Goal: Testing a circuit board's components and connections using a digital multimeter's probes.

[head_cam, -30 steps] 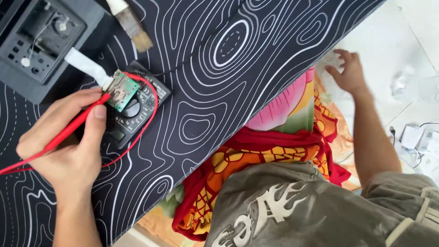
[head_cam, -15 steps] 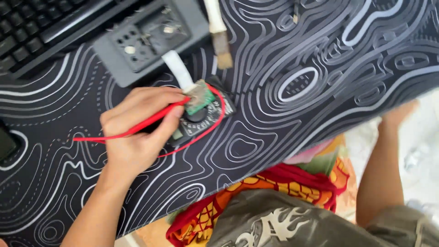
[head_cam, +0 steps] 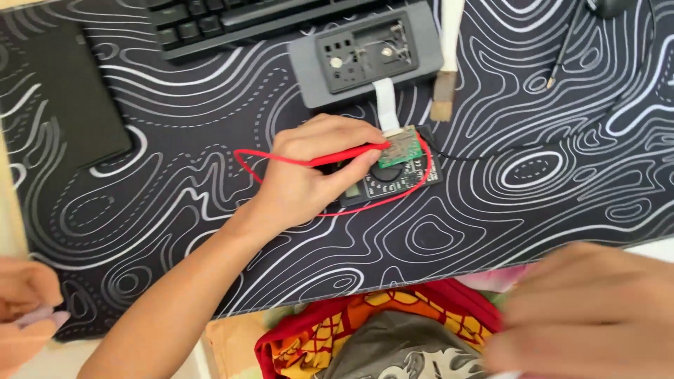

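While the left hand (head_cam: 302, 175) pinches the red probe (head_cam: 344, 155) onto the small green circuit board (head_cam: 400, 147) atop the black multimeter (head_cam: 393, 175) | board likely light, fragile, best held by edges | right hand (head_cam: 590, 316) blurred, grip unclear.

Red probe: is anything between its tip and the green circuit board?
Nothing visible. The left hand holds the red probe with its tip at the edge of the green circuit board, which lies on the multimeter.
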